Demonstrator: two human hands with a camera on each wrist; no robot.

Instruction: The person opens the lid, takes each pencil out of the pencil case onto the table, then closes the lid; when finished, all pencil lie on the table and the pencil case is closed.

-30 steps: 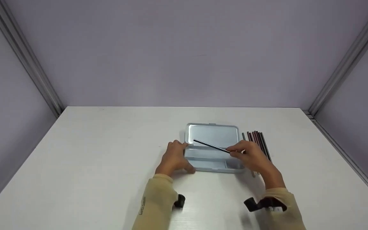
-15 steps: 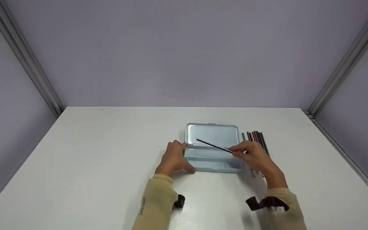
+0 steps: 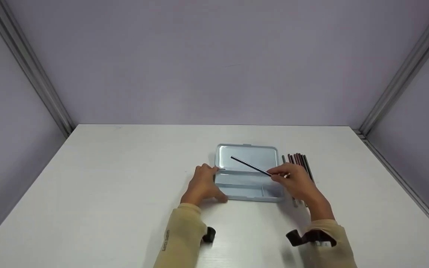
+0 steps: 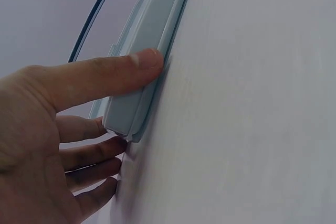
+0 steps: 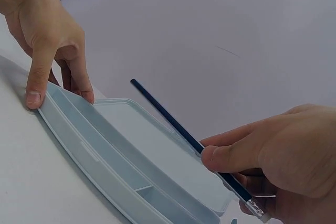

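Pale blue plastic marks the pencil case (image 3: 250, 175), lying open on the white worktop (image 3: 125, 178) in the head view; the left hand (image 3: 203, 184) steadies its left end while the right hand (image 3: 296, 182) pinches a dark pencil (image 3: 250, 166) over it. Compared with a second ago, the pencil's free tip has risen and swung slightly right, so it now angles up over the lid rather than down toward the tray; it seems not yet laid in. More pencils (image 3: 300, 163) lie just right of the case. From the left wrist, the thumb (image 4: 105, 74) presses the case's edge (image 4: 136, 103), fingers relaxed beside it. From the right wrist, thumb and fingers (image 5: 236, 156) pinch the pencil (image 5: 173, 121) near its eraser end, above the open tray (image 5: 105, 156).
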